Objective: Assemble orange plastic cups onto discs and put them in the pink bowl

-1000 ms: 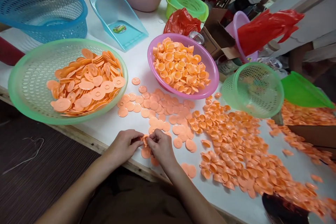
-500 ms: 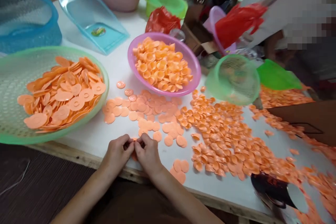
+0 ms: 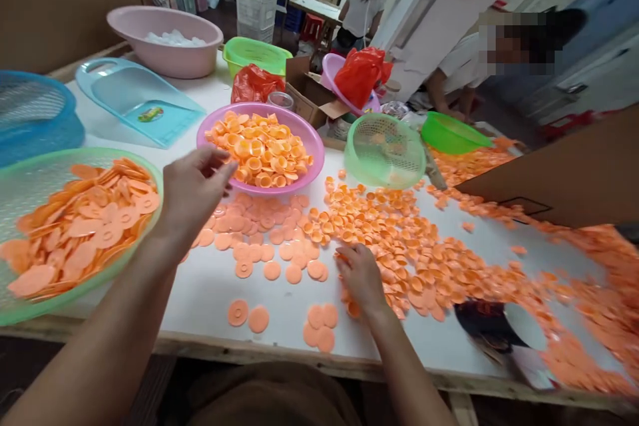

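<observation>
At the left rim of the pink bowl (image 3: 312,146) is my left hand (image 3: 194,190), its thumb and forefinger apart with nothing seen between them. Small orange cup-shaped pieces (image 3: 264,153) are heaped in that bowl. My right hand (image 3: 362,276) reaches down at the left edge of a spread of loose orange cups (image 3: 399,233), its fingers slightly bent and apart, the palm side hidden. Flat orange discs (image 3: 272,271) lie on the table between my hands. Two discs (image 3: 248,315) and a small cluster of discs (image 3: 320,326) sit nearer the front edge.
A green colander (image 3: 150,173) of orange discs stands at left, with a blue basket (image 3: 44,120) and a blue scoop (image 3: 140,103) behind. A green basket (image 3: 384,150), a cardboard flap (image 3: 559,180) and a dark object (image 3: 484,323) are right. Two people are in the background.
My hands were together at the front edge and have parted. The left moved up to the pink bowl, the right to the loose cups. Two discs now show where they were. The view shifted.
</observation>
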`<state>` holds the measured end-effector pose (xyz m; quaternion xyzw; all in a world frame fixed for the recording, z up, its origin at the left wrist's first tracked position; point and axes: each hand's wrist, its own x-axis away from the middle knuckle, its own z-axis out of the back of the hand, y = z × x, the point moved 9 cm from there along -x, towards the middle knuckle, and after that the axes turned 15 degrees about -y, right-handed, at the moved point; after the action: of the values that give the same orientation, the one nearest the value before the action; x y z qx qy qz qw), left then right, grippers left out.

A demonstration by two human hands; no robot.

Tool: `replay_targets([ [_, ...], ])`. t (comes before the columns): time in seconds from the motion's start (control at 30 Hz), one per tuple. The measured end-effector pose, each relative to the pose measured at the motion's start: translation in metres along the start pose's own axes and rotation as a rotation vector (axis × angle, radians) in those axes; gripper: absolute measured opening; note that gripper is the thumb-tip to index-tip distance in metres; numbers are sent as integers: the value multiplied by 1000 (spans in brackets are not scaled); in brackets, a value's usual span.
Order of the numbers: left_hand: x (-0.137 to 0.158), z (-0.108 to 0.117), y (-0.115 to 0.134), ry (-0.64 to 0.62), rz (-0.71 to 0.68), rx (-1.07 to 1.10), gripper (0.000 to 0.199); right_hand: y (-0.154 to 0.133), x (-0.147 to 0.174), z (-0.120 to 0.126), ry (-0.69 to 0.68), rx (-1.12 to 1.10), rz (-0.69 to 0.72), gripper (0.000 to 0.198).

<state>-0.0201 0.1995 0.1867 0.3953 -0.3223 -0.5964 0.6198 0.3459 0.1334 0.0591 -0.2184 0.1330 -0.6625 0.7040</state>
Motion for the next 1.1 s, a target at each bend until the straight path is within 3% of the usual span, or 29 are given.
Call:
replay_targets([
  [0.07, 24, -26, -23, -175, -2, -157, 17, 3, -4, -6, 25, -45, -16, 25],
  [0.13, 62, -58, -60, -353, 16, -237, 14, -4, -5, -12, 52, -182, -36, 23],
  [0.23, 115, -91, -103, -434, 24, -301, 20, -39, -6, -38, -64, -454, -20, 18],
  [0.37, 148, -109, -118, -470, 19, -296, 22, -100, 0, -85, -308, -613, 20, 11],
  [0.47, 152, -108, -118, -468, 28, -220, 24, -126, 6, -113, -407, -602, 23, 7],
  [0.63, 150, -109, -124, -469, 63, -264, 16, -132, 8, -138, -438, -556, -41, 12],
  [0.73, 144, -111, -126, -522, 98, -157, 21, -135, 6, -141, -439, -534, -54, 13],
  [0.87, 134, -113, -136, -567, 263, 157, 19, -142, 3, -138, -449, -479, -29, 13],
  [1.1, 136, -121, -134, -471, 236, 133, 16, -146, 14, -141, -429, -483, -8, 16],
])
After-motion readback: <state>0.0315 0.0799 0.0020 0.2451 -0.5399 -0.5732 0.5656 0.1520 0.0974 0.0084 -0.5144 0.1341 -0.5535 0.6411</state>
